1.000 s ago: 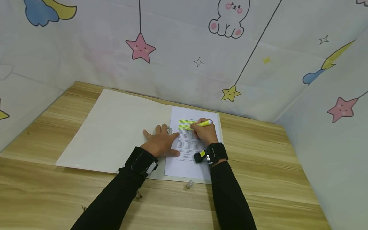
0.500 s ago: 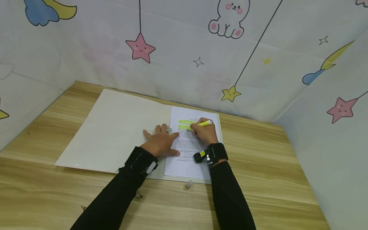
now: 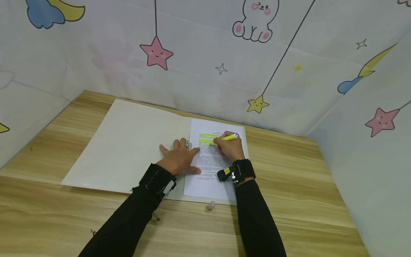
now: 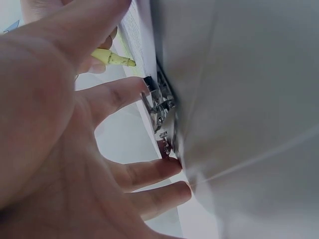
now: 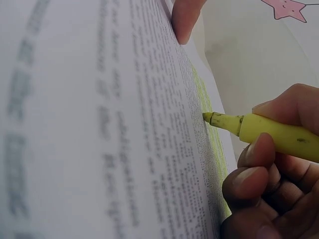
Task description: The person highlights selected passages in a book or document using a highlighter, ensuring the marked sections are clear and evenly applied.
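Note:
A printed sheet (image 3: 205, 185) lies on the right side of an opened white folder (image 3: 128, 125), with several yellow highlighted lines (image 3: 205, 136) near its top. My right hand (image 3: 230, 148) pinches a yellow highlighter (image 5: 279, 137), its chisel tip right at the text in the right wrist view. My left hand (image 3: 178, 160) rests spread over the folder's spine, thumb and index finger on the sheet's left edge. Beside those fingers sits a metal clip mechanism (image 4: 162, 107), partly hidden by the hand in the head view.
A small greyish cap (image 3: 211, 205) lies on the wooden table (image 3: 289, 200) just in front of the folder's near edge. A white cloth wall (image 3: 192, 82) with printed stars and animals stands close behind the folder, and similar walls rise at both sides.
The highlighter in my right hand has shifted slightly to the right along a line, and the yellow mark there is longer. My left hand has stayed in place.

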`<state>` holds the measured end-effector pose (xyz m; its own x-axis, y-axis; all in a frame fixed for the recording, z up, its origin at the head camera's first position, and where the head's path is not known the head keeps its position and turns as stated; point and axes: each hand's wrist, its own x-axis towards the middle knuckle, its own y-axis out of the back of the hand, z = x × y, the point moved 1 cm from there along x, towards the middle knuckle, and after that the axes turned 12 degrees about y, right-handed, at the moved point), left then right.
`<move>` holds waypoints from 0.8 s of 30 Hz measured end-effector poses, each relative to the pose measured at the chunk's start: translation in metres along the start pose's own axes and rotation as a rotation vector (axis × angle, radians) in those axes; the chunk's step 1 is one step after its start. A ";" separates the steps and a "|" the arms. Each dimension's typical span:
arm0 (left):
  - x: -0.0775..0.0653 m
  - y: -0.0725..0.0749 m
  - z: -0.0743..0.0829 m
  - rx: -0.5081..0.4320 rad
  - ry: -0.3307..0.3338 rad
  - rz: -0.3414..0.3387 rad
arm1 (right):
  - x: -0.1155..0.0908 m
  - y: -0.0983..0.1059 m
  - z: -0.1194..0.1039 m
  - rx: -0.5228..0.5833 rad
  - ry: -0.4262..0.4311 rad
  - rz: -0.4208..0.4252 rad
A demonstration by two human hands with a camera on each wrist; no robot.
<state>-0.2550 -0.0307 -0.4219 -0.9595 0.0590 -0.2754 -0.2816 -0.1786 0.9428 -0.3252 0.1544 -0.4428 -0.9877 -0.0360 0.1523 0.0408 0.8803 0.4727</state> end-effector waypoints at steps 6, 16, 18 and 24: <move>0.000 0.000 0.000 -0.010 -0.001 -0.003 | 0.001 0.003 0.002 0.003 -0.022 0.005; 0.001 0.000 0.000 -0.006 0.007 -0.016 | 0.001 0.004 0.002 0.004 -0.032 0.004; 0.001 0.000 0.000 -0.006 0.010 -0.016 | 0.001 0.004 0.002 0.005 -0.032 0.007; 0.000 0.000 0.000 -0.010 0.010 -0.018 | 0.002 0.006 0.004 0.020 -0.029 0.009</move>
<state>-0.2555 -0.0302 -0.4215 -0.9543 0.0527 -0.2943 -0.2989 -0.1870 0.9358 -0.3270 0.1615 -0.4428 -0.9912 -0.0148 0.1315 0.0470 0.8897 0.4542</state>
